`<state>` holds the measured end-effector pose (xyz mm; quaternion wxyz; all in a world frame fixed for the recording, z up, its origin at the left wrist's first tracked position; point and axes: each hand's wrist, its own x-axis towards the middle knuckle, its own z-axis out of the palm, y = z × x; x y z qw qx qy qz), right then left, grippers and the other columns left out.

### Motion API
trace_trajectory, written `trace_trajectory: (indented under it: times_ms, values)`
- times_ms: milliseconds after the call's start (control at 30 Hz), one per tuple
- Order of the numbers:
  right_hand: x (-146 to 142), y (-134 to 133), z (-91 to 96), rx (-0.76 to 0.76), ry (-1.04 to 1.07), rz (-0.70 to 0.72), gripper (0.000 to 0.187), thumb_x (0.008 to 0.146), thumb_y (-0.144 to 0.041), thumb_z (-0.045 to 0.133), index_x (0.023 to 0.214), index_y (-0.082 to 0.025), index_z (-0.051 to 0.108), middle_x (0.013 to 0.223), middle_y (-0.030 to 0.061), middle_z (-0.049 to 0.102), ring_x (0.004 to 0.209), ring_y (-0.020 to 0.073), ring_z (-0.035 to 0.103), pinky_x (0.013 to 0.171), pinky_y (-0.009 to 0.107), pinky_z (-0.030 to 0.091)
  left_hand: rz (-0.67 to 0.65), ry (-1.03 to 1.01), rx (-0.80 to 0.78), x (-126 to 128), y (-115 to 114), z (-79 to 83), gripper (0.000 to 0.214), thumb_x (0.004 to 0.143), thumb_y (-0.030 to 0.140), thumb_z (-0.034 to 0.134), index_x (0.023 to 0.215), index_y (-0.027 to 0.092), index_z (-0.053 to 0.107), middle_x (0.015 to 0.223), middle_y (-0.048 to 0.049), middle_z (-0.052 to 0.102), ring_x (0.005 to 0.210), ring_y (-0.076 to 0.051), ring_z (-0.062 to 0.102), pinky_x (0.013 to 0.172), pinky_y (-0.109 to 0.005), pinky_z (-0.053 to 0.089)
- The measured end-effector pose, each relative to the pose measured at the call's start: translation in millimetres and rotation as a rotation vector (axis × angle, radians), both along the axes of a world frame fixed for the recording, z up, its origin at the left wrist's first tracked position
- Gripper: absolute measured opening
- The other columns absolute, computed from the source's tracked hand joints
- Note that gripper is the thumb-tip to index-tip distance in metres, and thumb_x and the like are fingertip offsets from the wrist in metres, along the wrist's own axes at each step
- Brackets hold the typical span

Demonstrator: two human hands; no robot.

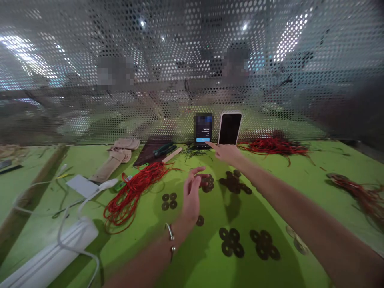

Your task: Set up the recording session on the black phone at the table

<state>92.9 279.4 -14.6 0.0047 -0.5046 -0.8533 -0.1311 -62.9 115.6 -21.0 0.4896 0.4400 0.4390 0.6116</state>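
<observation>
My right hand reaches forward with its index finger stretched out, the fingertip at the lower screen of a dark phone that stands upright and shows a blue button. Nothing is in that hand. A second phone, white-edged with a black screen, leans just right of it. My left hand hovers over the green table with loosely curved fingers apart, holding nothing. Beside its fingertips sits a cluster of dark, coin-like discs with holes. Nearer me, more such discs lie in small groups.
Red cord lies coiled on the left, with more red strands at the back right. Dark-handled pliers rest near a beige strap. A white power strip and cable occupy the front left. A perforated metal screen rises behind.
</observation>
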Motion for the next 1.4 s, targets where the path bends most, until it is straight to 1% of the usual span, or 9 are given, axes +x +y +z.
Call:
trace_trajectory:
  times_ms: [267, 467, 633, 733, 900, 1067, 1167, 1267, 1400]
  values:
    - [-2.6, 0.5, -2.4, 0.012, -0.003, 0.000, 0.070, 0.091, -0.023, 0.042, 0.147, -0.033, 0.002, 0.099, 0.0089, 0.067, 0.079, 0.0302, 0.066, 0.062, 0.035, 0.048, 0.001, 0.000, 0.003, -0.5, 0.6, -2.6, 0.026, 0.089, 0.034, 0.044, 0.105, 0.020, 0.058, 0.103, -0.0075, 0.063, 0.096, -0.019, 0.059, 0.080, -0.032, 0.048]
    - [-6.5, 3.8, 2.3, 0.003, 0.063, -0.048, 0.080, 0.088, -0.022, 0.045, 0.147, -0.023, -0.009, 0.087, 0.0099, 0.070, 0.071, 0.0304, 0.067, 0.060, 0.036, 0.048, 0.004, -0.006, 0.004, -0.8, 2.3, -3.3, 0.025, 0.088, 0.035, 0.046, 0.104, 0.020, 0.058, 0.105, -0.0080, 0.063, 0.096, -0.020, 0.059, 0.078, -0.031, 0.048]
    - [-5.4, 1.1, 2.4, -0.021, 0.156, -0.043, 0.065, 0.087, -0.022, 0.047, 0.146, -0.028, 0.020, 0.091, 0.0091, 0.069, 0.076, 0.0305, 0.066, 0.064, 0.036, 0.047, 0.002, -0.002, -0.001, -0.6, 1.2, -1.8, 0.026, 0.088, 0.035, 0.045, 0.105, 0.021, 0.058, 0.100, -0.0064, 0.063, 0.095, -0.019, 0.060, 0.079, -0.031, 0.048]
    - [-6.2, -0.4, 2.7, 0.019, 0.305, -0.086, 0.049, 0.090, -0.023, 0.040, 0.139, -0.022, 0.032, 0.110, 0.0119, 0.063, 0.082, 0.0293, 0.064, 0.066, 0.035, 0.047, 0.001, 0.010, -0.015, -0.4, 0.2, -0.7, 0.025, 0.089, 0.034, 0.043, 0.105, 0.022, 0.059, 0.101, -0.0060, 0.063, 0.096, -0.019, 0.059, 0.080, -0.031, 0.048]
    - [-19.7, 11.1, 7.5, 0.063, 0.575, -0.192, 0.051, 0.092, -0.033, 0.038, 0.137, -0.012, 0.026, 0.124, 0.0168, 0.054, 0.094, 0.0309, 0.061, 0.073, 0.036, 0.048, 0.000, 0.022, -0.008, -1.0, 0.6, -1.8, 0.026, 0.089, 0.033, 0.042, 0.107, 0.021, 0.058, 0.097, -0.0056, 0.064, 0.091, -0.018, 0.059, 0.080, -0.032, 0.047]
    - [-36.5, 31.6, 9.8, 0.001, 0.748, -0.243, 0.053, 0.091, -0.036, 0.043, 0.134, -0.009, 0.027, 0.103, 0.0153, 0.065, 0.089, 0.0299, 0.064, 0.070, 0.035, 0.049, -0.008, -0.013, 0.005, -1.6, 1.9, -3.8, 0.026, 0.089, 0.034, 0.045, 0.106, 0.020, 0.058, 0.098, -0.0068, 0.063, 0.095, -0.019, 0.059, 0.080, -0.032, 0.048]
    - [-42.1, 38.4, 9.0, -0.031, 0.817, -0.247, 0.044, 0.090, -0.034, 0.044, 0.128, -0.013, 0.033, 0.098, 0.0135, 0.066, 0.086, 0.0287, 0.064, 0.069, 0.034, 0.048, 0.004, -0.018, -0.009, -1.2, 2.8, -4.7, 0.026, 0.089, 0.034, 0.045, 0.106, 0.020, 0.058, 0.095, -0.0058, 0.064, 0.092, -0.018, 0.059, 0.079, -0.031, 0.047]
    - [-46.7, 35.3, 10.8, -0.060, 0.873, -0.213, 0.029, 0.093, -0.030, 0.037, 0.118, -0.017, 0.042, 0.096, 0.0123, 0.065, 0.086, 0.0272, 0.063, 0.071, 0.033, 0.047, 0.010, -0.020, -0.009, -0.8, 3.1, -5.5, 0.024, 0.088, 0.033, 0.045, 0.105, 0.021, 0.059, 0.094, -0.0048, 0.064, 0.092, -0.018, 0.059, 0.079, -0.031, 0.047]
    - [-46.5, 8.5, 23.0, -0.089, 0.971, -0.163, 0.028, 0.096, -0.028, 0.028, 0.120, -0.018, 0.038, 0.098, 0.0121, 0.065, 0.086, 0.0263, 0.063, 0.073, 0.034, 0.048, 0.009, 0.021, 0.048, -1.6, 0.5, -3.5, 0.023, 0.089, 0.032, 0.044, 0.104, 0.021, 0.058, 0.104, -0.0066, 0.061, 0.096, -0.019, 0.058, 0.079, -0.033, 0.048]
